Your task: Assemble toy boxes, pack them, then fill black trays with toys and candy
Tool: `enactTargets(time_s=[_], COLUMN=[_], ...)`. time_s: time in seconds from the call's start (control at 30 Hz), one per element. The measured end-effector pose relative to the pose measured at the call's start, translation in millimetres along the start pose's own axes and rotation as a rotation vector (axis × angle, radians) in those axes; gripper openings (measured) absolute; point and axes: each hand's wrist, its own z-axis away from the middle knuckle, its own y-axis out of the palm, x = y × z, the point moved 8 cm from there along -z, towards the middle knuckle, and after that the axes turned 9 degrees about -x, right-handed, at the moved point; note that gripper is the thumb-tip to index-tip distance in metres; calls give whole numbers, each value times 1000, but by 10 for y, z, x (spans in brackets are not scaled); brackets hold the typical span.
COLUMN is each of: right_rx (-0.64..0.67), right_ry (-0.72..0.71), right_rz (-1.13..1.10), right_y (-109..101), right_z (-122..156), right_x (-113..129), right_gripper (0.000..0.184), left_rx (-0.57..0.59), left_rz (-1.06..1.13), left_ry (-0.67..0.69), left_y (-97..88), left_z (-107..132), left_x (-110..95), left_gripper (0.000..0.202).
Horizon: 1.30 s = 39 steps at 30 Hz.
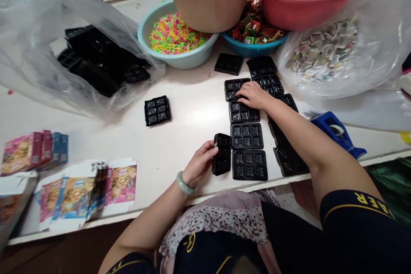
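My left hand [201,163], with a pale green bangle at its wrist, grips a small stack of black plastic trays [221,154] tilted on edge near the table's front. My right hand [252,95] reaches forward, fingers spread over a black compartment tray [236,89] and touching its near right part. Nearer me in the same column lie more such trays, among them one black tray [246,135] and the front black tray [249,165]. A second column of black trays [290,158] runs to the right, partly hidden under my right forearm.
Basins of small colourful plastic pieces, including a light blue basin [180,61] and a pink basin [308,6], stand at the back. A plastic bag of black trays [105,60] lies left. Printed boxes [77,197] sit front left; a blue tape dispenser [334,130] is at right.
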Motion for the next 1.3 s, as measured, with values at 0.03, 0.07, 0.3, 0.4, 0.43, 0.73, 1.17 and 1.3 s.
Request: enactTargets(time_s=[0.03, 0.07, 0.3, 0.4, 0.43, 0.73, 1.17, 1.3], right_rx=[10, 16, -21, -22, -23, -96, -105, -106], right_ry=[-11, -18, -44, -53, -50, 24, 306, 195], right_rz=[-3, -6, -51, -44, -39, -22, 175, 180], right_y=[-6, -11, -28, -23, -24, -74, 166, 120], right_z=[16, 28, 49, 60, 67, -3, -1053, -750], right_x=[-3, -6, 28, 27, 19, -67, -232, -298], right_gripper=[33, 32, 31, 31, 31, 35, 40, 36], left_rx=[16, 34, 68, 7, -20, 13, -109, -149], left_rz=[12, 21, 33, 27, 32, 82, 142, 150], left_ry=[-2, -4, 12, 88, 134, 199, 396, 434], left_y=[59, 117, 211, 95, 63, 319, -138, -299], left_z=[-11, -23, -18, -86, -138, -740, -769, -918], left_x=[43, 82, 141, -72, -179, -446, -1021, -1117], left_gripper=[24, 25, 30, 29, 29, 34, 35, 36])
